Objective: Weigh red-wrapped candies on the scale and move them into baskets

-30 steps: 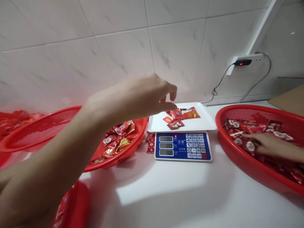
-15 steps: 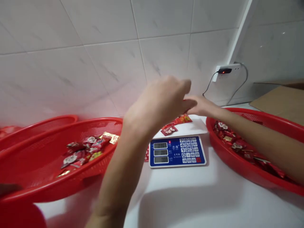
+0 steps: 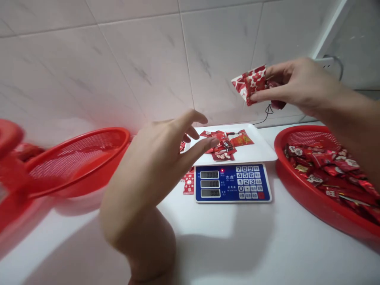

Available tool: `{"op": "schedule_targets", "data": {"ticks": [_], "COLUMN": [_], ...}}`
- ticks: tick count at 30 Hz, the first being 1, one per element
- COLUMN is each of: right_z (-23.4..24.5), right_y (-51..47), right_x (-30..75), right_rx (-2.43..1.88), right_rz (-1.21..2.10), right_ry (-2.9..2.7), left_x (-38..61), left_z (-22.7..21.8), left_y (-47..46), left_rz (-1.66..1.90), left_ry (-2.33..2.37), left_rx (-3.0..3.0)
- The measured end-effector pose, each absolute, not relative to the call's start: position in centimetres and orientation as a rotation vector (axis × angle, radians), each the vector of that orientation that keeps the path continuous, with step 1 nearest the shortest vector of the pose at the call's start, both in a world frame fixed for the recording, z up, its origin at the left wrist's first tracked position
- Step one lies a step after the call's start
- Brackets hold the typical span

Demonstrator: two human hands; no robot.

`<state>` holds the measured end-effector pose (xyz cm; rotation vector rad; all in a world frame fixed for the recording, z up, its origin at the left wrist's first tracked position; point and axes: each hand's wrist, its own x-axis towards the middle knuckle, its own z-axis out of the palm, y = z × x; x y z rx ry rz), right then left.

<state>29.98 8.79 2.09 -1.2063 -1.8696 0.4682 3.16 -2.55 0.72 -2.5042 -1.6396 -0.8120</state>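
Packets in red foil are pinched between the thumb and fingers of the right hand, a closed grip that keeps the bunch together, held up clear of everything at upper right. Nearest, the left hand hangs open, fingers spread, holding nothing, just short of the white tray. That tray sits on a blue-faced scale on the worktop, with more packets lying on it. A red basket of packets lies at right, a second basket at left.

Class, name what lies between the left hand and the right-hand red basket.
Between the left hand and the basket, the head view shows a scale with red packets on its tray.
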Motion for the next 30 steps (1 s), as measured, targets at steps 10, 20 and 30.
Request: {"op": "schedule_targets", "data": {"ticks": [10, 20, 30], "right_z": [2.2, -1.8, -0.1], "right_y": [6.7, 9.7, 8.3], "right_x": [27.6, 26.8, 26.9], "right_rx": [-1.208, -1.353, -1.258], "right_rz": [0.449, 0.520, 0.429], "right_ry": [-2.009, -2.181, -2.073], "left_x": [3.5, 3.0, 2.9], "left_z": [1.0, 0.7, 0.8], "left_y": [-2.6, -2.5, -1.9], "left_rz": [-0.734, -0.707, -0.746], "left_ry": [-1.709, -1.735, -1.732], "left_rx": [-2.569, -2.558, -2.609]}}
